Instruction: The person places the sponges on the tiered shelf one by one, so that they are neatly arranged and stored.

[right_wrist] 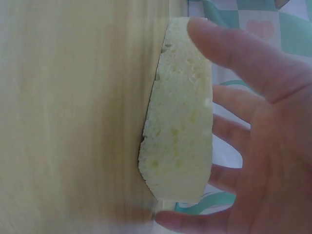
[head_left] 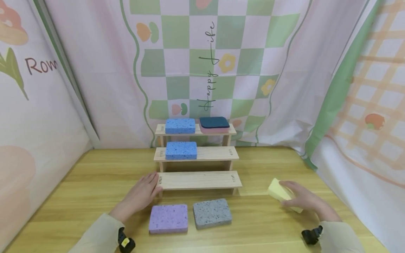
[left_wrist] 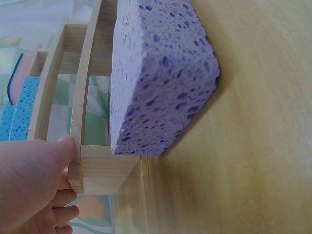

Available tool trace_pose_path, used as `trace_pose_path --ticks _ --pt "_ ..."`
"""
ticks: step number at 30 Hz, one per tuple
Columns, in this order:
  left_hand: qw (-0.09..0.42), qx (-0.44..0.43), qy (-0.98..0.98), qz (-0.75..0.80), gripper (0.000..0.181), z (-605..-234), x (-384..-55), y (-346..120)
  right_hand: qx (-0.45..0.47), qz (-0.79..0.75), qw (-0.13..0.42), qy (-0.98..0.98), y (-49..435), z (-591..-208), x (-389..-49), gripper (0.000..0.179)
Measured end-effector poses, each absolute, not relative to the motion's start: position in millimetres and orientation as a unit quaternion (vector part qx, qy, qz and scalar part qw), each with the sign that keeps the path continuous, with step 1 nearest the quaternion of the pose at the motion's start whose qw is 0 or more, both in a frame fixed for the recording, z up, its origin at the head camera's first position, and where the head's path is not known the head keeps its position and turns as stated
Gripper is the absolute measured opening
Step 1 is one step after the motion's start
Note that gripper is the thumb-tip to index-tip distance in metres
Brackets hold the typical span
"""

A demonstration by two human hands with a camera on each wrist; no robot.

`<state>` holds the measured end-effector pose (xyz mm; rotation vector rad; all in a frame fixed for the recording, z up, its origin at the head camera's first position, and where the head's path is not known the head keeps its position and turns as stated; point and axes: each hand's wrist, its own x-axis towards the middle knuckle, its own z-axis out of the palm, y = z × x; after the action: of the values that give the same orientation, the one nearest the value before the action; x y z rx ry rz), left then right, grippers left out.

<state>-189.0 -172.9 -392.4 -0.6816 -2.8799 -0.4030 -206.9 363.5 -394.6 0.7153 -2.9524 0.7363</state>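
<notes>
My left hand (head_left: 140,193) grips the left end of the lowest board of a three-tier wooden stand (head_left: 199,180); the left wrist view shows the thumb (left_wrist: 66,148) against the board's edge. Over at the right, my right hand (head_left: 302,196) holds a pale yellow sponge (right_wrist: 180,117) on the table, thumb on one side and fingers on the other; some fingertips are hidden behind it. A purple sponge (head_left: 168,218) lies in front of the stand, close to my left hand. Beside it lies a grey sponge (head_left: 212,213), slightly turned.
One blue sponge (head_left: 180,125) and a pink sponge with a dark green top (head_left: 214,124) sit on the top tier. Another blue sponge (head_left: 181,150) is on the middle tier's left half. Patterned cloth (head_left: 209,80) hangs behind and along both sides of the wooden table (head_left: 107,168).
</notes>
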Motion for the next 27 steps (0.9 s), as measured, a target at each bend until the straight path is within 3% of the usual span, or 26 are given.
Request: trace_pose_path --ticks 7,27 --pt "0.071 -0.224 -0.963 -0.135 0.053 -391.6 -188.8 -173.0 0.239 0.258 -0.013 -0.936 359.0 -392.8 -205.9 0.073" --pt "0.070 -0.225 -0.963 -0.131 0.053 -393.1 -190.2 -173.2 0.219 0.249 0.038 -0.943 342.0 -384.7 -213.9 0.062"
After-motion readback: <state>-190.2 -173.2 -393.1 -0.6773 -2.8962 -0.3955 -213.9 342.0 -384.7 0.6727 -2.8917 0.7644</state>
